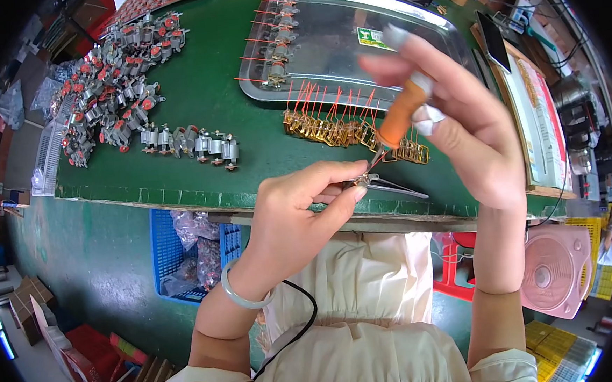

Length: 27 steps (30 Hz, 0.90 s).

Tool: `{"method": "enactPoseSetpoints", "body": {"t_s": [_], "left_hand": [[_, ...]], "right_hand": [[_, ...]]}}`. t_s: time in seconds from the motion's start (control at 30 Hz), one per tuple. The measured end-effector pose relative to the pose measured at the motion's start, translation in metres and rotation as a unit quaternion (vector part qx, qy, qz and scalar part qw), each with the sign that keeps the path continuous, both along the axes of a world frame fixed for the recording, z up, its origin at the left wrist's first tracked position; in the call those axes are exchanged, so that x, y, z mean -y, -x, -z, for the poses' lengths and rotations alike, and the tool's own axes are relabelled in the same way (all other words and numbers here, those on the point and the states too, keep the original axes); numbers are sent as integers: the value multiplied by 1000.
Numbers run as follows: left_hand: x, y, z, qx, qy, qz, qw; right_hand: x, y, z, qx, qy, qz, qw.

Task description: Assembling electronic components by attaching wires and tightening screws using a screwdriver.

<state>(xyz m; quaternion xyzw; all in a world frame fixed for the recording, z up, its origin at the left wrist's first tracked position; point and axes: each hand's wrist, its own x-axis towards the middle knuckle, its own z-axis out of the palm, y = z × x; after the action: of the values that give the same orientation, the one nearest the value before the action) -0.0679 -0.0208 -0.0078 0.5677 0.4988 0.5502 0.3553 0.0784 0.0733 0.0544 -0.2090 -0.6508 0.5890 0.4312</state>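
At the table's front edge, my left hand (297, 212) pinches a small metal part (361, 180) between thumb and fingertips; the fingers cover most of it. My right hand (473, 125), with white coverings on some fingertips, is wrapped round an orange-handled screwdriver (401, 117), slightly blurred. Its thin shaft slants down to the part in my left hand. Beside that part, a pair of metal tweezers (404, 188) lies along the table edge. Just beyond my hands is a row of brass-coloured frames (330, 130), several with thin orange wires standing up.
A metal tray (332, 46) holds a column of small motor-like assemblies (283, 42) with orange wires. To the left lie a heap of similar parts with red discs (114, 84) and a short row of silver ones (191, 145). A blue crate (166, 252) and a pink fan (552, 270) stand below table height.
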Motion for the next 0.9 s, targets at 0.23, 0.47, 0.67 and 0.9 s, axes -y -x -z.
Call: {"method": "enactPoseSetpoints", "body": {"t_s": [0.23, 0.47, 0.67, 0.9], "left_hand": [[1, 1, 3, -2, -7, -2, 1000], [-1, 0, 1, -6, -9, 5, 1000], [-1, -2, 0, -17, -10, 3, 1000], [1, 4, 4, 104, 1, 30, 994]], "right_hand": [[-2, -9, 0, 207, -252, 92, 941], [-11, -6, -9, 148, -21, 2, 989], [1, 11, -1, 170, -44, 129, 976], [21, -5, 16, -112, 131, 60, 983]]}}
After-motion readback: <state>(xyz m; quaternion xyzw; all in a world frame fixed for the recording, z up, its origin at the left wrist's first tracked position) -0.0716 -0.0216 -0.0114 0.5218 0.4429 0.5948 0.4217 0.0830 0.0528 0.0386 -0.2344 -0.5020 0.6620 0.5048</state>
